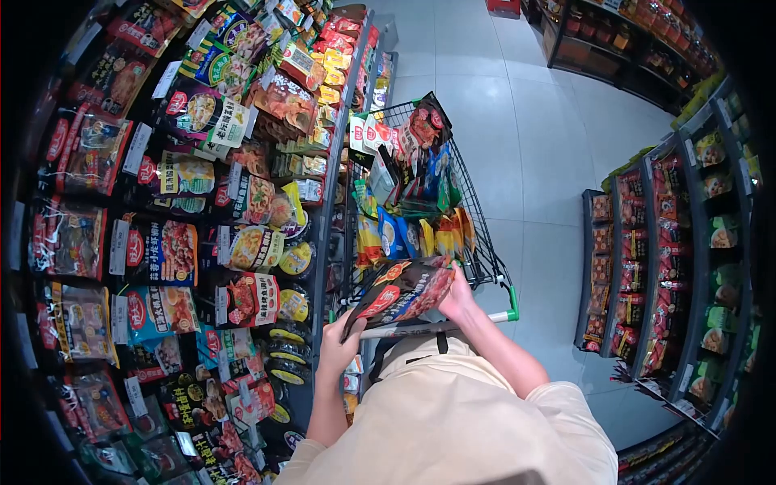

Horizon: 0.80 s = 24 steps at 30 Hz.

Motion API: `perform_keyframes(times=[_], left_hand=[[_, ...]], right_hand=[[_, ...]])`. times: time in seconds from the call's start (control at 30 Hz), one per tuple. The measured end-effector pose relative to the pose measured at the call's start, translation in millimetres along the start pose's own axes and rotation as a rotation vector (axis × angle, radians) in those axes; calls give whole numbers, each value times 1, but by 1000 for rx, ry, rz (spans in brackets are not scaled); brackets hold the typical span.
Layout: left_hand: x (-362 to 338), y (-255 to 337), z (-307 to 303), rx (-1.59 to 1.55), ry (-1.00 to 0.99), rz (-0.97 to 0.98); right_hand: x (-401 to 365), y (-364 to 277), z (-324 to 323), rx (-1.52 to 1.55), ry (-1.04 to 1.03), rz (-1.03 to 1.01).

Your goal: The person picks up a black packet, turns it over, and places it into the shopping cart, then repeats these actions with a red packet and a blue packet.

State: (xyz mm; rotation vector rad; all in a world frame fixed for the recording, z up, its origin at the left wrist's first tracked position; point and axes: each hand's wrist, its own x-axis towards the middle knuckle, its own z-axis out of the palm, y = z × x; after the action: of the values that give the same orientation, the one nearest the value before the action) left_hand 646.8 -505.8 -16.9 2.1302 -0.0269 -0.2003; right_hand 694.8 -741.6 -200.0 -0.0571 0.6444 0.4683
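Both my hands hold a dark food packet (404, 293) with a red logo and a picture of food on its front. My left hand (339, 343) grips its lower left end, and my right hand (458, 295) grips its right end. The packet is tilted above the handle of a shopping cart (477, 202). In the cart lie several bright packets, among them yellow bags (444, 236), a blue bag (394, 234) and a dark and red packet (426, 128) at the far end.
On the left, a tall shelf (323, 218) carries rows of seasoning packets with price tags. More racks of packets (634, 250) stand on the right. Dark shelves with jars (598, 36) are at the far right. A tiled floor (525, 145) runs between.
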Motion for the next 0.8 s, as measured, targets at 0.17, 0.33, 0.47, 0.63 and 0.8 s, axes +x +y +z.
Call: perform_keyframes(times=[0.17,0.33,0.47,0.63,0.8], left_hand=[[3,-2,3,-34,65,-140],[17,-3,4,66,135,-52],[46,0,-10,137,237,25],[97,-19,-40,204,293,23],[151,-31,-60,303,242,118]], right_hand=[[1,-3,11,13,26,-71],[27,-4,-2,22,-53,-64],[41,-5,8,14,-68,-10],[57,-15,21,-200,-74,-16],[60,-33,40,-468,-81,-137]])
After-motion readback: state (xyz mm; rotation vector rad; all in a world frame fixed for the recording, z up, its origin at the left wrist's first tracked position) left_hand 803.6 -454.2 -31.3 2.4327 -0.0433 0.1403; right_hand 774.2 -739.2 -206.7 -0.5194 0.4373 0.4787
